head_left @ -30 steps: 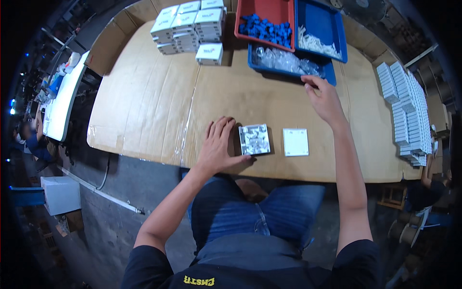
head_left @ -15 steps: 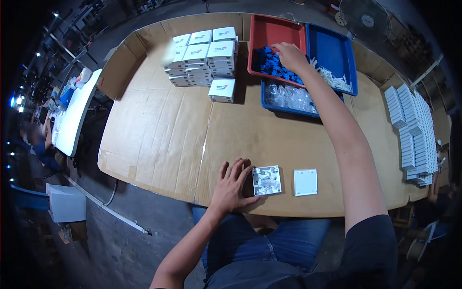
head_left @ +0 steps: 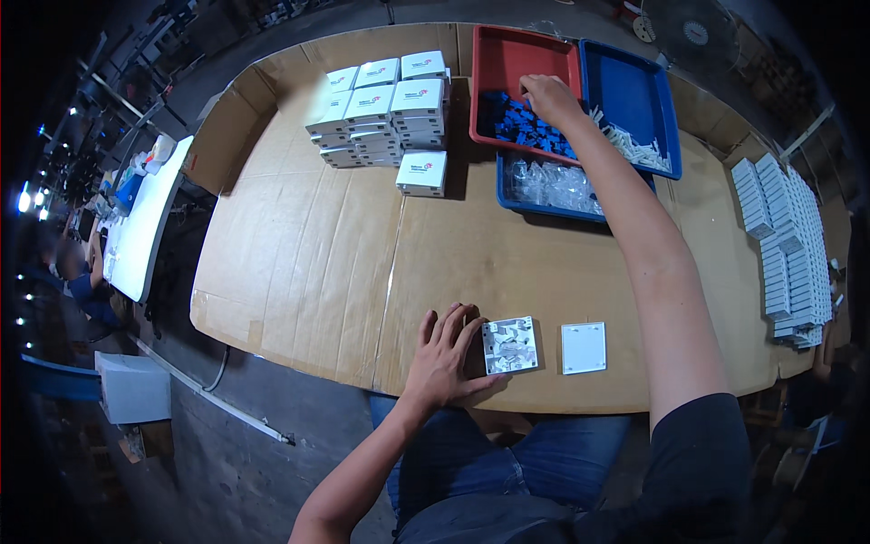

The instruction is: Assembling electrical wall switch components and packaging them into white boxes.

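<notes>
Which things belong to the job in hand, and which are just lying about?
Likely job:
blue pieces in red tray, by right hand
open white case beside left hand
flat white square

Apparently just lying about:
fan
pale box, lower left

Wide fisheye view from the left head-worn camera, looking down and forward over the surface, its edges visibly bowed.
</notes>
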Demonstrator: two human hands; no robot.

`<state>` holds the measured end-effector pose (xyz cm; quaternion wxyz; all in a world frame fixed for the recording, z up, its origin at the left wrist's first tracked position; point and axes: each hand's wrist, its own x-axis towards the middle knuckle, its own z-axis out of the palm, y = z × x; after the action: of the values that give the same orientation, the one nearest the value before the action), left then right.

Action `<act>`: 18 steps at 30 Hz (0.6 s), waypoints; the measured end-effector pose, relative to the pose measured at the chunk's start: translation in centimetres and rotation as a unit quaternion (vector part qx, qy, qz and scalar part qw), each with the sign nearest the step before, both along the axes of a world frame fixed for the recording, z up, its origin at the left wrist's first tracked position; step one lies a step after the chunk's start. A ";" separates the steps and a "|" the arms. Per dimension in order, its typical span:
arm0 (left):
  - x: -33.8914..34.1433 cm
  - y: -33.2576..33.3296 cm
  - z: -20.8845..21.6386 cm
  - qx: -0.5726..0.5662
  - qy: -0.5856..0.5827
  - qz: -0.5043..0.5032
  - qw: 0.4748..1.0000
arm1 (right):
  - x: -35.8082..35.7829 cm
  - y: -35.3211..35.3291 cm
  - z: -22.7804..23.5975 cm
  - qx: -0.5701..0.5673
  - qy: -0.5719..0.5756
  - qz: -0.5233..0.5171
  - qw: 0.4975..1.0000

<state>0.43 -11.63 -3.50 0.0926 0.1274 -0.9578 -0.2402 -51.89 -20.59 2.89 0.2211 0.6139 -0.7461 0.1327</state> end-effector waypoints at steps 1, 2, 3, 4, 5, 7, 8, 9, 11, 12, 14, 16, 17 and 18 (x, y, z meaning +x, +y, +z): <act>0.1 0.0 0.0 -0.004 0.001 0.004 1.000 | 0.5 0.4 0.4 -0.016 -0.034 -0.008 0.999; 0.2 0.0 0.0 -0.006 0.001 0.006 1.000 | 1.1 0.9 0.7 -0.032 -0.068 -0.017 0.997; 0.4 -0.1 -0.1 -0.009 0.000 0.009 1.000 | 1.8 1.4 0.9 -0.033 -0.067 -0.015 0.997; 0.3 -0.1 -0.1 -0.012 0.000 0.010 1.000 | 2.1 2.3 1.2 -0.055 -0.109 -0.037 0.992; 0.4 -0.1 -0.1 -0.014 0.003 0.010 1.000 | 2.4 3.0 1.5 -0.076 -0.152 -0.058 0.984; 0.6 0.2 -0.1 -0.019 -0.008 0.013 1.000 | 2.8 4.1 1.8 -0.052 -0.152 -0.083 0.984; 0.5 0.3 -0.1 -0.020 -0.006 0.010 1.000 | 2.8 4.5 1.8 -0.035 -0.137 -0.083 0.987; 0.4 0.3 0.0 -0.023 -0.002 0.013 1.000 | 2.9 4.8 1.7 -0.018 -0.122 -0.083 0.989; 0.4 0.3 0.0 -0.030 0.004 0.015 0.999 | 2.5 4.7 1.4 0.007 -0.132 -0.091 0.987; 0.3 0.4 0.0 -0.027 0.005 0.012 1.000 | 2.6 4.6 0.9 0.023 -0.105 -0.062 0.992; 0.4 0.3 -0.2 -0.029 0.006 0.014 0.999 | 3.2 3.8 0.1 0.047 -0.070 -0.022 0.996; 0.5 0.3 -0.5 -0.031 0.003 0.016 0.999 | 3.8 3.3 -0.6 0.068 -0.047 -0.037 0.996; 0.4 0.3 -0.5 -0.033 0.005 0.017 0.999 | 4.2 3.2 -0.5 0.092 -0.026 -0.055 0.994; 0.3 0.3 -0.5 -0.033 0.006 0.014 0.999 | 3.6 3.1 -1.1 0.053 -0.006 -0.036 0.998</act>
<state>0.73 -11.33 -4.02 0.1056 0.1365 -0.9628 -0.2078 -48.29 -17.48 1.79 0.1881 0.5968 -0.7750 0.0883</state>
